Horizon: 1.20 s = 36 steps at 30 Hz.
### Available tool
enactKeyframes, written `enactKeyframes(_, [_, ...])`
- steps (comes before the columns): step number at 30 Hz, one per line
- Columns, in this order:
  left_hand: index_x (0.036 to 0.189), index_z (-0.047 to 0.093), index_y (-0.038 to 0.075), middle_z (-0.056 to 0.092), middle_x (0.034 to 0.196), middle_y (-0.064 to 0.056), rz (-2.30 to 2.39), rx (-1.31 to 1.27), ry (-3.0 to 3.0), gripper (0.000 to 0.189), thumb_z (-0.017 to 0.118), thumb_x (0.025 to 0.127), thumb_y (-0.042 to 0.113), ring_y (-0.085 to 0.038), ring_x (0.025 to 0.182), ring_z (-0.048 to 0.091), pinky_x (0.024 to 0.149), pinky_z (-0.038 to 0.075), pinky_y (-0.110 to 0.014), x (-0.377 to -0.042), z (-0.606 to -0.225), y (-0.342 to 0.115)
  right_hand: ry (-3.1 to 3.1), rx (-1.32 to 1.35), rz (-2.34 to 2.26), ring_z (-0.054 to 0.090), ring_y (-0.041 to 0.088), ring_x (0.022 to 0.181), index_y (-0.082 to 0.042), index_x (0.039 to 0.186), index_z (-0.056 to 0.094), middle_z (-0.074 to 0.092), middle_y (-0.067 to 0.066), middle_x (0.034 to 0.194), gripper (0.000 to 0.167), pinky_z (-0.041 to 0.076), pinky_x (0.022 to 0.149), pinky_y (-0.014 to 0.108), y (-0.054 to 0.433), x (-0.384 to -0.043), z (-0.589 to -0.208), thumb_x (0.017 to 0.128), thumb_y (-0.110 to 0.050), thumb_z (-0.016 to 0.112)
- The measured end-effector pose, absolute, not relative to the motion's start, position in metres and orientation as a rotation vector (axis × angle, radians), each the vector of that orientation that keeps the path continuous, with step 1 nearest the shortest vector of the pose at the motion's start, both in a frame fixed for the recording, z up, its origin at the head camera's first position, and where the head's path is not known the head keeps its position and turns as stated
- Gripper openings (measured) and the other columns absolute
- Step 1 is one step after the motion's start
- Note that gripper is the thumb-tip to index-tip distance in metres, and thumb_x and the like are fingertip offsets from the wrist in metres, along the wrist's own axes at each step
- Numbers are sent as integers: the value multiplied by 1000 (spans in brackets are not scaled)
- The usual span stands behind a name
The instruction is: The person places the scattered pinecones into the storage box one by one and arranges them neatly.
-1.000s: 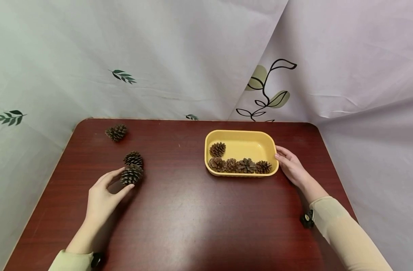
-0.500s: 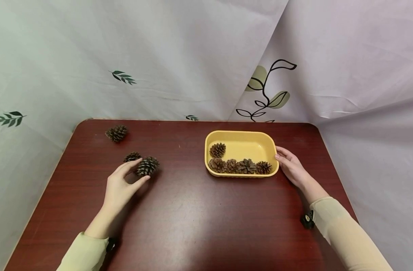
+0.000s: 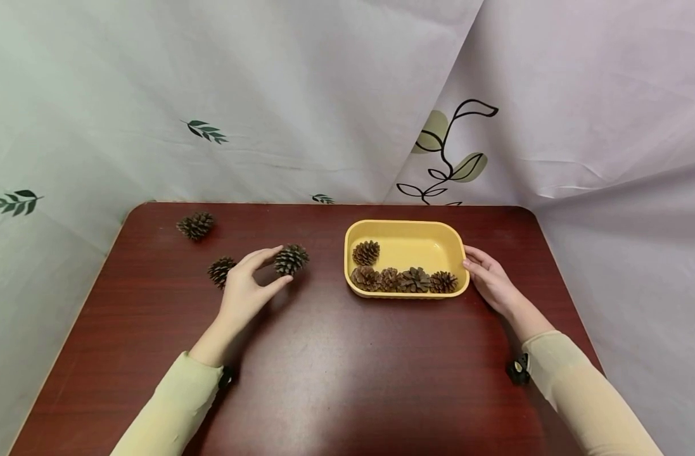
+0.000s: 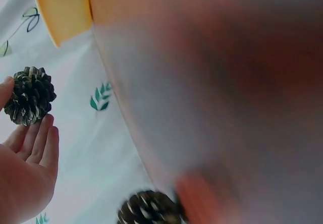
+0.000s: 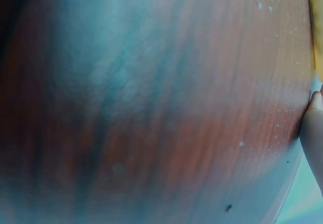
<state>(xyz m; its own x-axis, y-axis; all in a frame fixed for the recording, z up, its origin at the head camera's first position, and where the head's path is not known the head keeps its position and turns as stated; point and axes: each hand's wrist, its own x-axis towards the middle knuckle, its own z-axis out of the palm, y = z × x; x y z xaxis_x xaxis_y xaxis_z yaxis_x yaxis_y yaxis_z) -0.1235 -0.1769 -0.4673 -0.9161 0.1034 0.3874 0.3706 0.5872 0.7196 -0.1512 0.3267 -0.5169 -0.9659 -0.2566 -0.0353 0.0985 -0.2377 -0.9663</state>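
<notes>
My left hand (image 3: pixel 249 282) pinches a dark pine cone (image 3: pixel 291 260) between thumb and fingertips, left of the yellow tub (image 3: pixel 407 227). In the left wrist view the held pine cone (image 4: pixel 31 96) shows above the fingers of the left hand (image 4: pixel 31 158). At the tub's right end, my right hand (image 3: pixel 491 278) holds the wall with its thumb near the rim. Inside the tub, several pine cones (image 3: pixel 415 279) line the near side and another pine cone (image 3: pixel 366 253) sits at the left. The right wrist view catches only the thumb of the right hand (image 5: pixel 314 133) beside the yellow wall.
On the dark red table (image 3: pixel 336 354), a loose pine cone (image 3: pixel 221 271) lies just behind the left hand's wrist side. A farther pine cone (image 3: pixel 196 225) rests near the back left corner. Pale cloth (image 3: pixel 279 101) with leaf prints hangs along the table's back edge.
My left hand has carried the pine cone rightward and a little back, away from the other loose cone, which is now more exposed. The right hand and tub have stayed in place.
</notes>
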Motion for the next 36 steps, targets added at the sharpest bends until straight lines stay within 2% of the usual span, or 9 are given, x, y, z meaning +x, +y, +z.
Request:
enactKeyframes(3, [136, 71, 5, 73, 131, -17, -1252, -430, -2526, 60, 93, 80, 7, -34, 118, 72, 104, 57, -31, -131, -465, -166, 1782, -192, -2300, 66, 2, 116, -18, 135, 61, 72, -9, 128, 37, 53, 100, 14, 327, -151, -517, 110, 3, 43])
enactKeyframes(5, [137, 71, 5, 73, 132, -18, -1264, -458, -2533, 60, 93, 81, 7, -34, 121, 71, 104, 57, -45, -136, -463, -158, 1783, -193, -2300, 66, 2, 116, -18, 135, 61, 72, -9, 128, 37, 53, 100, 14, 326, -151, -516, 110, 3, 43])
enactKeyframes(7, [137, 71, 5, 73, 132, -18, -1285, -487, -2539, 59, 92, 82, 7, -35, 123, 70, 107, 56, -51, -141, -461, -151, 1783, -192, -2300, 66, 2, 116, -17, 135, 61, 72, -8, 128, 36, 53, 100, 14, 326, -151, -516, 110, 3, 43])
enactKeyframes(17, [137, 71, 5, 73, 134, -18, -1325, -578, -2559, 58, 92, 83, 11, -35, 130, 67, 114, 53, -50, -164, -450, -116, 1797, -185, -2286, 66, 2, 117, -17, 135, 60, 71, -9, 129, 36, 53, 100, 13, 328, -152, -518, 111, 2, 43])
enactKeyframes(36, [140, 70, 9, 72, 137, -16, -1330, -723, -2622, 57, 88, 87, 15, -33, 131, 66, 118, 52, -46, -193, -450, -65, 1794, -181, -2294, 66, 2, 117, -19, 134, 62, 72, -9, 128, 38, 53, 101, 14, 327, -152, -518, 111, 3, 42])
